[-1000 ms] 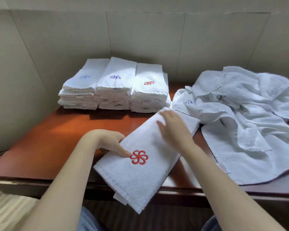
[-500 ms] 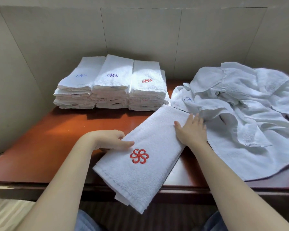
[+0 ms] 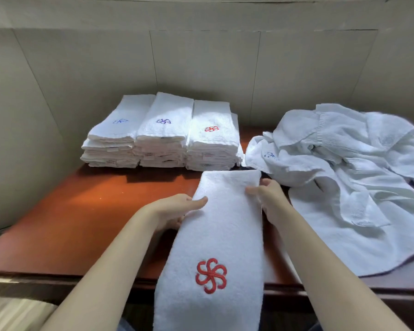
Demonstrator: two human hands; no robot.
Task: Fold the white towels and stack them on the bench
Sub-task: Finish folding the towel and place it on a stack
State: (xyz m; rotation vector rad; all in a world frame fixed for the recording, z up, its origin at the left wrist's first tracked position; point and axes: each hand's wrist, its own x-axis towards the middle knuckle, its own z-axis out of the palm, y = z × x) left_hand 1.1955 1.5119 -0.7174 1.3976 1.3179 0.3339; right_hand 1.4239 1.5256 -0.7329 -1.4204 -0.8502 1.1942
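Towel (image 3: 222, 225): white, long, folded, red flower mark, held over the bench (image 3: 86, 223) edge.
Left hand (image 3: 175, 211): pinches its left side.
Right hand (image 3: 270, 199): pinches its right side.
Stacks (image 3: 163, 132): three, at the back.
Pile (image 3: 344, 173): unfolded, right.

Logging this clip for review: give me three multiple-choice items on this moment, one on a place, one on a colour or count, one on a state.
1. Where is the unfolded towel pile?
A. right end of the bench
B. left end
C. on the floor

2. What colour is the emblem on the held towel?
A. green
B. red
C. black

3. How is the held towel gripped?
A. left hand only
B. right hand only
C. both hands

Key: A, the heap lies right of the folded stacks; B, a red pinwheel shows; C, a hand holds each long edge.
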